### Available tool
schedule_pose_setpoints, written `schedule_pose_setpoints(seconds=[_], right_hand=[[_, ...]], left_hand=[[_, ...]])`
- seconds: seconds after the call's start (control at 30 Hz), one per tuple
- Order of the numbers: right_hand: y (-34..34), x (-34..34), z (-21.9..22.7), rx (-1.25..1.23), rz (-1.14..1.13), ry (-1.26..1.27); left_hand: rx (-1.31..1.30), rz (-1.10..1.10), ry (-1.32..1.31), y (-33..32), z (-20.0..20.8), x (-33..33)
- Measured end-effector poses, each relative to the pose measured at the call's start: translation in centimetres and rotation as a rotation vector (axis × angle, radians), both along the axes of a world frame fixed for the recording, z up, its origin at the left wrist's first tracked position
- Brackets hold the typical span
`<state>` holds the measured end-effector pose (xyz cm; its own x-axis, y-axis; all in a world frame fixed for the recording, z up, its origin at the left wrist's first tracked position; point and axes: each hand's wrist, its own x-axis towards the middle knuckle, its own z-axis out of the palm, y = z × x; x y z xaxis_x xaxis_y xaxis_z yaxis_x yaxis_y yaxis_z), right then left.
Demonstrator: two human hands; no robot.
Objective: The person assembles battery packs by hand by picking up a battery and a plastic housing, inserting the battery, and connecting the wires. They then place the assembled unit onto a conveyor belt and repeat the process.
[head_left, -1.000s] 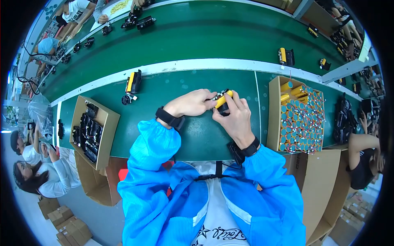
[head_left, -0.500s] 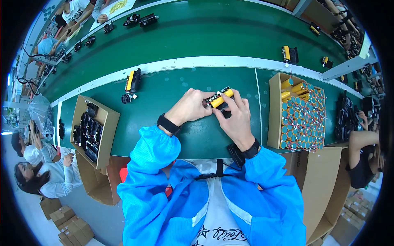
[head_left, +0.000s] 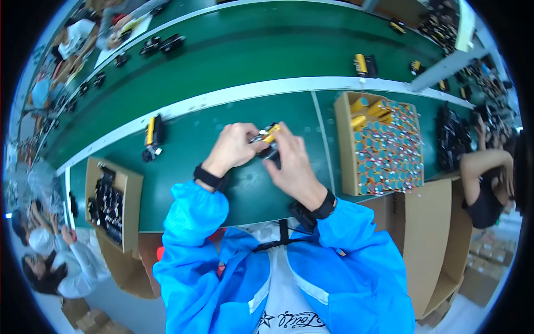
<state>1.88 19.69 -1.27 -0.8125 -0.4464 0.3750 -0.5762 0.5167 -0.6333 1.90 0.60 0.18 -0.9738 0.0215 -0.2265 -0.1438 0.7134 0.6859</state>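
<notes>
Left hand (head_left: 232, 147) and right hand (head_left: 295, 162) pinch yellow battery (head_left: 271, 132) with black shell (head_left: 271, 152), over middle of green table (head_left: 250, 197). Looks part done; blur hides joins. Many loose batteries (head_left: 389, 153) in right cardboard box (head_left: 347, 147).

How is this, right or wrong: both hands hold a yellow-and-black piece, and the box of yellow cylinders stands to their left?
The side is wrong: the head view shows the box of yellow cylinders to their right. The left hand and right hand do both hold the yellow-and-black piece.
</notes>
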Motion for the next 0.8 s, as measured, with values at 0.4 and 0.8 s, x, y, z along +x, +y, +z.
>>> schedule_pose_setpoints(seconds=[0.4, 0.8], right_hand=[[13.5, -15.8, 4.8, 0.485, -0.269, 0.010], [16.4, -11.1, 9.7, -0.143, -0.352, -0.239]], left_hand=[[-0.162, -0.278, -0.007, 1.8, 0.2, -5.1], [-0.161, 0.022, 0.047, -11.5, 0.1, -18.9]])
